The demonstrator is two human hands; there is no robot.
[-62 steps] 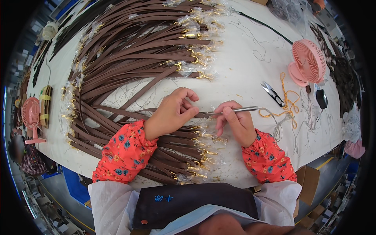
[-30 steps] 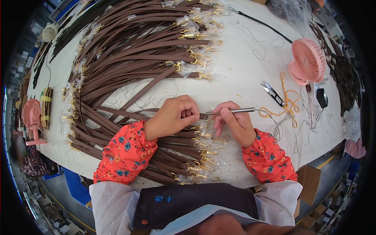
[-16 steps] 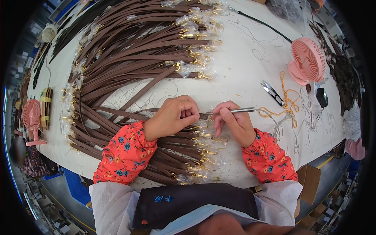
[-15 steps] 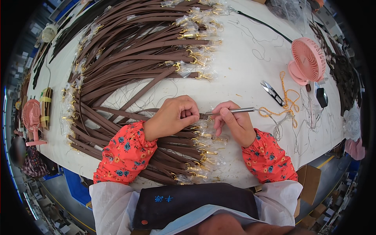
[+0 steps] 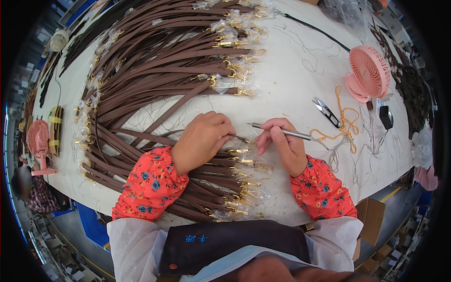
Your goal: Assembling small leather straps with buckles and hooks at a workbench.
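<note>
My left hand (image 5: 205,139) is closed in a pinch on a brown strap (image 5: 238,137), close to its end, which has gold hardware in clear plastic wrap. In my right hand (image 5: 282,142) is a slim silver pen-shaped tool (image 5: 293,133) with a cord at its rear. Its thin tip points left, above the table and apart from the strap. Below and around my left hand lie several more brown straps (image 5: 213,170), their gold clasps (image 5: 242,182) wrapped in plastic. Both forearms wear red flowered sleeves.
A big bundle of brown straps (image 5: 155,70) covers the table's far left. To the right lie thread snips (image 5: 326,112), a yellow cord (image 5: 345,120) and loose threads. A pink fan (image 5: 369,73) stands beyond; another pink fan (image 5: 37,141) is at the left edge.
The tool's tip has come away from the strap and moved up, and the tool now tilts more. My left hand has shifted slightly left, still holding the strap.
</note>
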